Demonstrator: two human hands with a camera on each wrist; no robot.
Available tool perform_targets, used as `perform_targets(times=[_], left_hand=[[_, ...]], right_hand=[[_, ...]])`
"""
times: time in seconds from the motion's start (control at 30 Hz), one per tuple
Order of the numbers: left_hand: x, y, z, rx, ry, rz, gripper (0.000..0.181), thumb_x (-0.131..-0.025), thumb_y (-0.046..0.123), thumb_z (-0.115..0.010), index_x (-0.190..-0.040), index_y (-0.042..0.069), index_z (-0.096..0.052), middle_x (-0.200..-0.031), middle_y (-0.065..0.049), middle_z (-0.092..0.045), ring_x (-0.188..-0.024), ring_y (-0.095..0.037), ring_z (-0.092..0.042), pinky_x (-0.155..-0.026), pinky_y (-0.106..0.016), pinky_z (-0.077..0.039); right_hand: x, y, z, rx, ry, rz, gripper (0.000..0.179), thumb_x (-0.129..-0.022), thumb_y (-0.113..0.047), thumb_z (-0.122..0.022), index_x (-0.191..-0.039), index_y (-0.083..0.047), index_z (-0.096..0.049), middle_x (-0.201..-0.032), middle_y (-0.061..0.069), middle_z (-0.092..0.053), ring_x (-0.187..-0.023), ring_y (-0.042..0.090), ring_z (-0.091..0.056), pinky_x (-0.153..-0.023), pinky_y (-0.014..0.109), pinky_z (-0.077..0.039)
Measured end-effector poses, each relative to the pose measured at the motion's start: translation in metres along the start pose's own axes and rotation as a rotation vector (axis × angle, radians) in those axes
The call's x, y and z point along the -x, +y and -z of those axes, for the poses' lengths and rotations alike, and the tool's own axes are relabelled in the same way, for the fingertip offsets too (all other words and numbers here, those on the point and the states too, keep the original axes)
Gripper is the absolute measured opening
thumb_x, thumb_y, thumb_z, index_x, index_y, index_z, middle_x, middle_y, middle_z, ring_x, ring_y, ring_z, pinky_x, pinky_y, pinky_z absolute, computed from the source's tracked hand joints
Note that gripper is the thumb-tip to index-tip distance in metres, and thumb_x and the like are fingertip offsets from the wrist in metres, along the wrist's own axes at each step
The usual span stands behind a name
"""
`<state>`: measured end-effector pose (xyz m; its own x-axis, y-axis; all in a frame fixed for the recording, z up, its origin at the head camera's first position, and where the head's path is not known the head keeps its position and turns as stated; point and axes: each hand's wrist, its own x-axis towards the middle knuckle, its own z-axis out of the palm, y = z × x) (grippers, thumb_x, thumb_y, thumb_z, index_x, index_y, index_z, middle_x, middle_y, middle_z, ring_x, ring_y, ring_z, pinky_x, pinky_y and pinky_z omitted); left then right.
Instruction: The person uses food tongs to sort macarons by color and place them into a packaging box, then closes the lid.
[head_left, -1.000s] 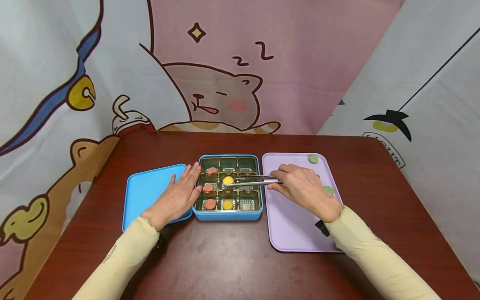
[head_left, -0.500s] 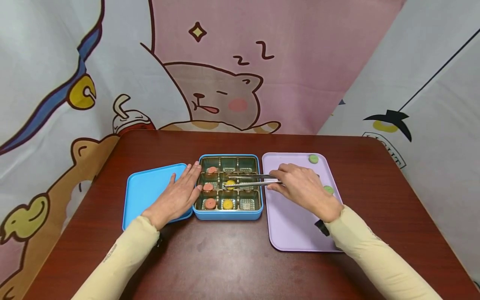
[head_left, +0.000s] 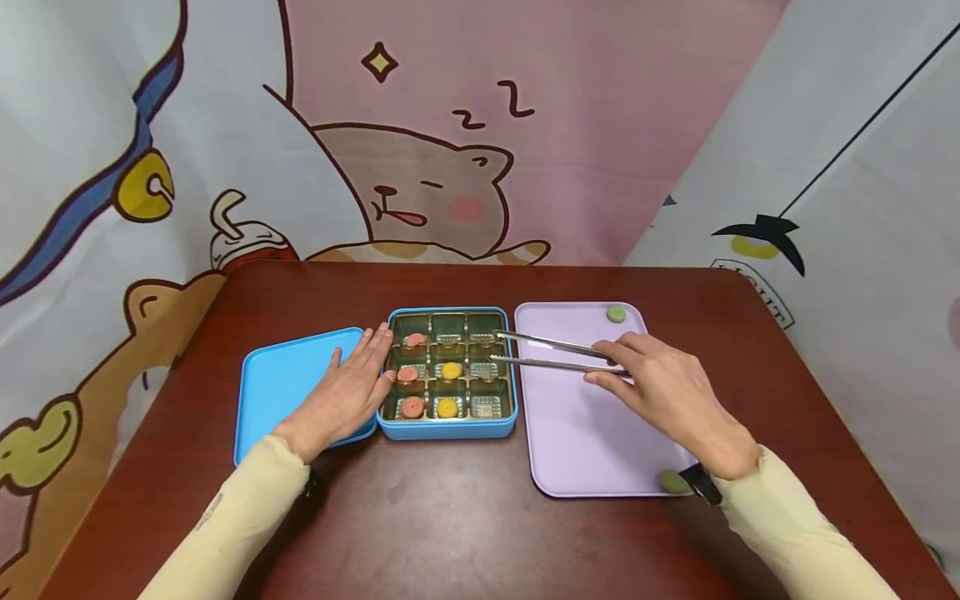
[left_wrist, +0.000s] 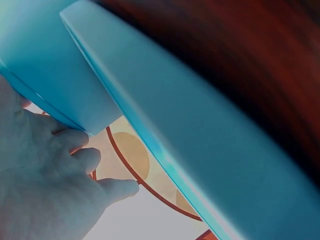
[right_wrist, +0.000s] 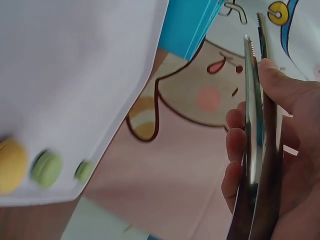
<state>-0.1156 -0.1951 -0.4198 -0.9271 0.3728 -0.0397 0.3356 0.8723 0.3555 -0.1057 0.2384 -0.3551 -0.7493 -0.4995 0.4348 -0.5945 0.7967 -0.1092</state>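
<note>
My left hand [head_left: 337, 400] lies with straight fingers against the left wall of the blue box [head_left: 446, 430]. The box has a gold compartment insert. Pink macarons [head_left: 412, 407] fill its left column; one yellow macaron [head_left: 452, 371] sits in the centre compartment and another yellow macaron [head_left: 447, 407] in front of it. My right hand [head_left: 667, 392] holds metal tongs [head_left: 558, 366] between thumb and fingers. Their tips are spread with nothing between them, over the box's right column. In the right wrist view, a yellow macaron [right_wrist: 11, 166] and green macarons [right_wrist: 47, 169] lie on the tray.
The lilac tray [head_left: 585, 450] stands right of the box, partly under my right hand and forearm. One green macaron [head_left: 616, 313] is at its far edge, another green macaron [head_left: 673, 481] near my wrist. Left of the box lies a blue lid [head_left: 277, 383], partly under my left hand.
The tongs have let go of the yellow macaron in the centre compartment. They and my right hand have moved right, and the tips have spread wider. My left hand stays at the box.
</note>
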Motion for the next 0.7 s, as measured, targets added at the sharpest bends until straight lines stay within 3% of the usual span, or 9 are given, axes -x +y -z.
perform_targets(times=[0.23,0.47,0.7], left_hand=[[0.001,-0.001,0.001,0.007,-0.01,-0.002,0.067,-0.114,0.036,-0.037,-0.167,0.006,-0.01,-0.174,-0.01,-0.005,-0.159,-0.033,-0.006,-0.119,-0.071,-0.008],[0.003,-0.001,0.004,0.013,-0.007,-0.003,0.066,-0.114,0.035,-0.037,-0.166,0.004,-0.01,-0.173,-0.013,-0.006,-0.159,-0.036,-0.006,-0.119,-0.072,-0.008],[0.002,0.001,0.003,0.019,-0.011,-0.015,0.065,-0.114,0.034,-0.036,-0.166,0.003,-0.011,-0.173,-0.014,-0.006,-0.159,-0.037,-0.007,-0.118,-0.073,-0.008]], right_hand=[[0.037,0.016,0.017,0.005,0.041,-0.083,0.041,-0.084,-0.036,-0.086,-0.114,-0.01,-0.076,-0.091,-0.002,-0.064,-0.07,0.008,-0.052,-0.051,0.03,-0.046],[0.067,0.03,0.024,-0.001,0.011,-0.207,0.048,-0.075,-0.022,-0.093,-0.118,-0.009,-0.074,-0.095,-0.001,-0.066,-0.073,0.01,-0.055,-0.051,0.028,-0.044],[0.097,0.048,0.034,0.048,-0.01,-0.302,0.048,-0.076,-0.021,-0.092,-0.117,-0.006,-0.073,-0.095,0.003,-0.064,-0.072,0.014,-0.05,-0.052,0.03,-0.039]])
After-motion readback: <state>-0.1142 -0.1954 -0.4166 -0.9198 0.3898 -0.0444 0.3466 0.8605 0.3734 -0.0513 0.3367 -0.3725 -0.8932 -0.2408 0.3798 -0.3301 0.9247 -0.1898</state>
